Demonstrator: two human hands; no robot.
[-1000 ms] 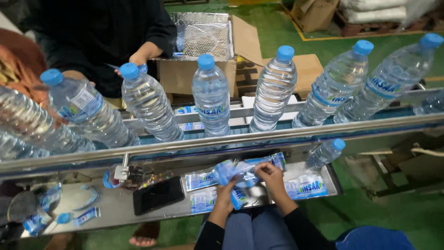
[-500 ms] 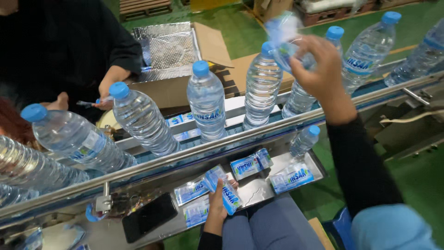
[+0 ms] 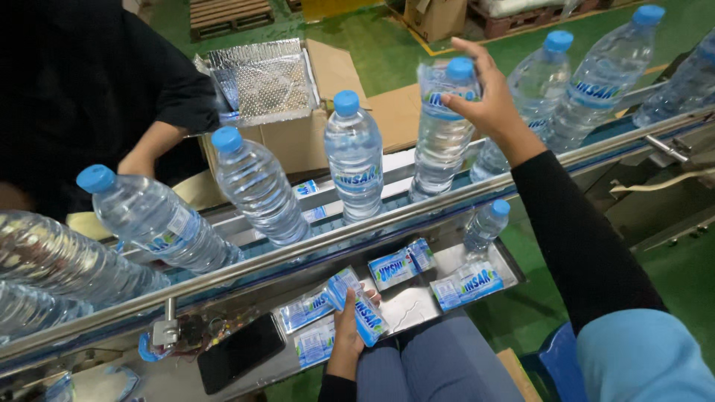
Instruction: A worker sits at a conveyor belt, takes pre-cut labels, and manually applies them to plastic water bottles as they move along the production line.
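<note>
My left hand [image 3: 348,325] grips a stack of blue-and-white bottle labels [image 3: 359,307] over the steel tray [image 3: 512,269], near its front edge. More labels [image 3: 471,283] lie flat on the tray, with a small bottle [image 3: 485,225] at its back right. My right hand [image 3: 488,100] is closed around the label sleeve on a blue-capped water bottle [image 3: 441,134], which stands upright on the conveyor [image 3: 521,160]. Another person's hand [image 3: 138,160] rests beyond the conveyor's far edge.

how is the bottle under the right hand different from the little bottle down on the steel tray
The bottle on the conveyor is tall, and the right hand grips its neck; the small bottle is far shorter and untouched. The tall one stands on the conveyor line, the small one on the lower tray among loose labels. Both are clear, blue-capped and upright.
</note>
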